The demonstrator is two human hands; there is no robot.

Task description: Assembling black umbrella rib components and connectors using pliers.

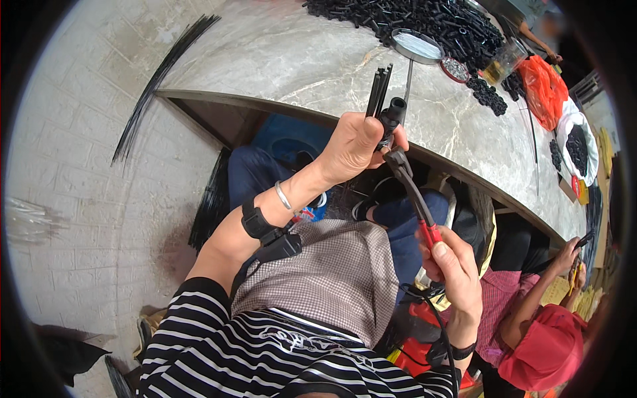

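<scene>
1. Across the upper part of the scene stretches a grey stone-topped table (298, 60), its near edge by the seated worker's knees.
2. At lower right, a co-worker in a red cap (541, 348) sits alongside.
3. Black short tubes (438, 23) lie heaped on the far side, perhaps to stay within reach.
4. Long black rods (162, 83) lie across the table's left corner, probably because their length needs the overhang.
5. Red-handled pliers (417, 199) slant up from the right hand (454, 265), its fingers wrapped round the grips and thumb laid along them, seemingly for steady aim.
6. Just above the pliers' head, the left hand (355, 142) has curled fingers and a thumb pinching thin black rods (378, 93) and a black fitting (393, 114) near the table's edge, likely to keep them together; contact with the pliers is unclear.
</scene>
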